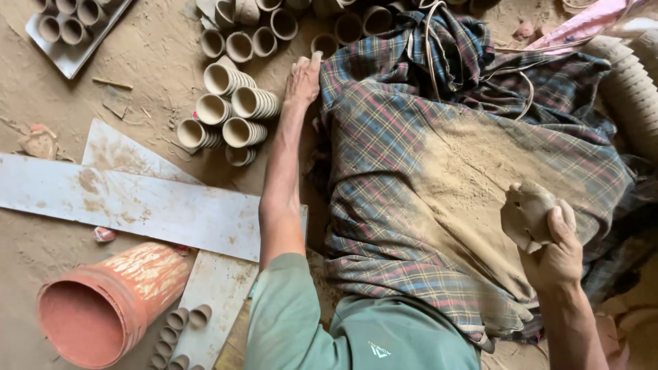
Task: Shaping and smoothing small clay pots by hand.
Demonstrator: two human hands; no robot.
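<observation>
The right hand is closed around a lump of grey clay, held above the dusty, lower right part of the plaid cloth. The left hand lies flat, fingers extended and holding nothing, at the cloth's upper left edge, just beside the stacked clay cups. Left of the cloth lie a white board and, nearer the person, an overturned orange bucket

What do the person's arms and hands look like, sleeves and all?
Both arms are bare below the elbows, with no gloves, rings or watch visible. The left hand and right hand are dusted with dry clay. The muted green short-sleeved shirt carries a small white triangular mark.
</observation>
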